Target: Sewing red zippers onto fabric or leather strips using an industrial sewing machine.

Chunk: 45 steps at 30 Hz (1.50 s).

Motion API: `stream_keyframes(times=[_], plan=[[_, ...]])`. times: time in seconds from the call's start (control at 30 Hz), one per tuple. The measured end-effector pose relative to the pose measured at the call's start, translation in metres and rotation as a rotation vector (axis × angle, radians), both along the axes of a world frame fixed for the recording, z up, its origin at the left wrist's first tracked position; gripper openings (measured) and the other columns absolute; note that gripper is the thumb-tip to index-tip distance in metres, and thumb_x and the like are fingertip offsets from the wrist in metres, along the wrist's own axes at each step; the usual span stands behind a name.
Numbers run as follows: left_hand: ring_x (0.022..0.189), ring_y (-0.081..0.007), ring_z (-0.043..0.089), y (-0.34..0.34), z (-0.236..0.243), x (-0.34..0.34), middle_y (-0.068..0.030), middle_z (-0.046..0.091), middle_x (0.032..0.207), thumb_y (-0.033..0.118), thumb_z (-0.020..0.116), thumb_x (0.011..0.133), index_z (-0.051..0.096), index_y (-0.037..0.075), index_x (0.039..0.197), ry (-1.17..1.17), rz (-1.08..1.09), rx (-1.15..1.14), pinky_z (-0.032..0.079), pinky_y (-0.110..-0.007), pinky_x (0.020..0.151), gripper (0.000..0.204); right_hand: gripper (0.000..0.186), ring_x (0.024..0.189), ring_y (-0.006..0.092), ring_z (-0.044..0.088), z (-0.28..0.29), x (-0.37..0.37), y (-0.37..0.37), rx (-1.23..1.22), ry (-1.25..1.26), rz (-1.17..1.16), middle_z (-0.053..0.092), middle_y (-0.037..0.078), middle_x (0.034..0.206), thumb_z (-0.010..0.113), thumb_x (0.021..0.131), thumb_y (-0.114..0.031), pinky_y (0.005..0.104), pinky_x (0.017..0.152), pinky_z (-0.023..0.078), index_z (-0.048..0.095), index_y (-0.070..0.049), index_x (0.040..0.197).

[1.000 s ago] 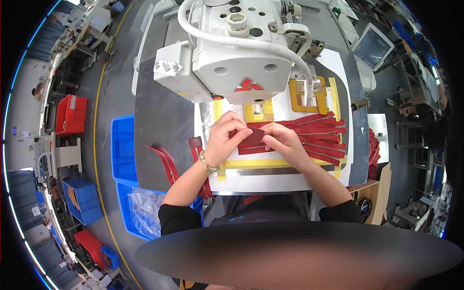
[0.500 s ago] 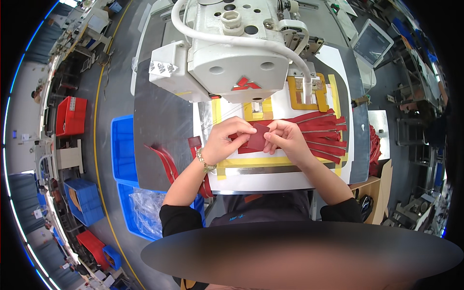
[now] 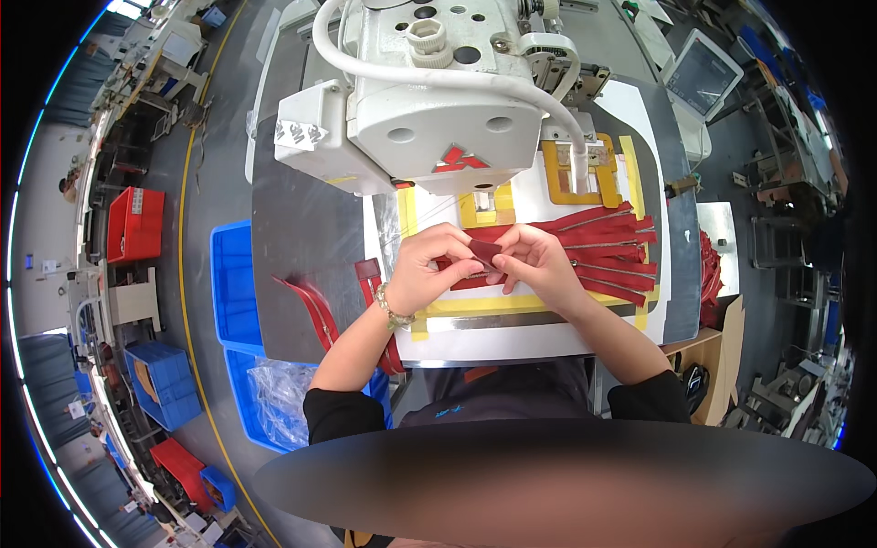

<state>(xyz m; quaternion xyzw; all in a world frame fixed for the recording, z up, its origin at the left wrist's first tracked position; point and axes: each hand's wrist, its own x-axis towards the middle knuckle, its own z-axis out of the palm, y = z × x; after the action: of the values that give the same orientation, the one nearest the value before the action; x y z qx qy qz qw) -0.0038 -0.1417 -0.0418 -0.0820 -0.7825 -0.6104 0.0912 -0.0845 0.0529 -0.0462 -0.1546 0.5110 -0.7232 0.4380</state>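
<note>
A small dark red fabric patch [image 3: 484,250] is pinched between the fingertips of both hands, just in front of the sewing machine head [image 3: 443,119]. My left hand [image 3: 427,267], with a bracelet at its wrist, grips the patch's left side. My right hand [image 3: 541,268] holds it from the right. Beneath and beyond my right hand, several red zippers [image 3: 614,269] lie fanned out on the white plate [image 3: 498,342]. Left of my left wrist lies another red zipper strip [image 3: 315,310], beside a strip with a dark red tab [image 3: 367,269] at its end.
A yellow-edged clamp frame [image 3: 555,173] sits right of the machine head. Blue bins [image 3: 233,283] stand off the table's left edge, one with clear plastic in it. At the right are a tilted screen [image 3: 702,73], a red heap [image 3: 711,279] and a cardboard box [image 3: 726,361].
The patch has been tilted and bent between my fingers, so less of its face shows. Both hands stay nearly in place, with their fingertips closer together.
</note>
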Motion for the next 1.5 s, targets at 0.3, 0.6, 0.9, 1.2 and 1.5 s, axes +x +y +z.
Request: stream_keyframes(times=[0.3, 0.6, 0.9, 1.2, 1.5], plan=[[0.067, -0.0096, 0.059, 0.002, -0.007, 0.001, -0.0098, 0.063, 0.083, -0.005, 0.068, 0.079, 0.061, -0.002, 0.075, -0.141, 0.08, 0.334, 0.048, -0.02, 0.059, 0.008, 0.018, 0.087, 0.0138, 0.066, 0.001, 0.001, -0.003, -0.09, 0.142, 0.026, 0.066, 0.01, 0.095, 0.063, 0.086, -0.002, 0.0239, 0.071, 0.054, 0.056, 0.004, 0.103], [0.069, -0.0096, 0.06, 0.008, -0.009, 0.0, -0.0098, 0.064, 0.082, -0.006, 0.068, 0.078, 0.059, -0.002, 0.073, -0.14, 0.15, 0.31, 0.049, -0.021, 0.061, 0.011, 0.013, 0.084, 0.0139, 0.067, -0.002, 0.005, -0.006, 0.015, 0.115, -0.045, 0.067, 0.01, 0.091, 0.062, 0.088, -0.001, 0.0229, 0.07, 0.054, 0.058, 0.005, 0.098], [0.068, -0.011, 0.061, 0.009, -0.005, 0.001, -0.009, 0.063, 0.078, -0.006, 0.07, 0.076, 0.059, 0.0, 0.071, -0.108, 0.186, 0.21, 0.049, -0.022, 0.061, 0.013, 0.012, 0.084, 0.0131, 0.067, -0.002, 0.008, -0.007, 0.017, 0.127, -0.057, 0.066, 0.009, 0.09, 0.061, 0.089, -0.002, 0.0223, 0.071, 0.053, 0.058, 0.005, 0.098], [0.066, -0.0094, 0.06, 0.012, -0.003, 0.0, -0.007, 0.064, 0.076, -0.002, 0.072, 0.076, 0.061, 0.0, 0.07, -0.07, 0.225, 0.141, 0.048, -0.022, 0.058, 0.012, 0.009, 0.082, 0.0139, 0.067, 0.003, 0.009, -0.007, 0.033, 0.186, -0.063, 0.067, 0.01, 0.088, 0.06, 0.089, -0.002, 0.0219, 0.069, 0.054, 0.057, 0.003, 0.096], [0.059, -0.0096, 0.054, 0.013, 0.003, -0.001, -0.0034, 0.058, 0.067, 0.005, 0.072, 0.077, 0.054, 0.002, 0.07, -0.079, 0.208, 0.064, 0.044, -0.024, 0.054, 0.02, 0.006, 0.078, 0.0121, 0.067, -0.003, 0.01, -0.006, 0.035, 0.172, -0.076, 0.067, 0.009, 0.084, 0.059, 0.09, -0.003, 0.0219, 0.067, 0.054, 0.057, 0.003, 0.092]])
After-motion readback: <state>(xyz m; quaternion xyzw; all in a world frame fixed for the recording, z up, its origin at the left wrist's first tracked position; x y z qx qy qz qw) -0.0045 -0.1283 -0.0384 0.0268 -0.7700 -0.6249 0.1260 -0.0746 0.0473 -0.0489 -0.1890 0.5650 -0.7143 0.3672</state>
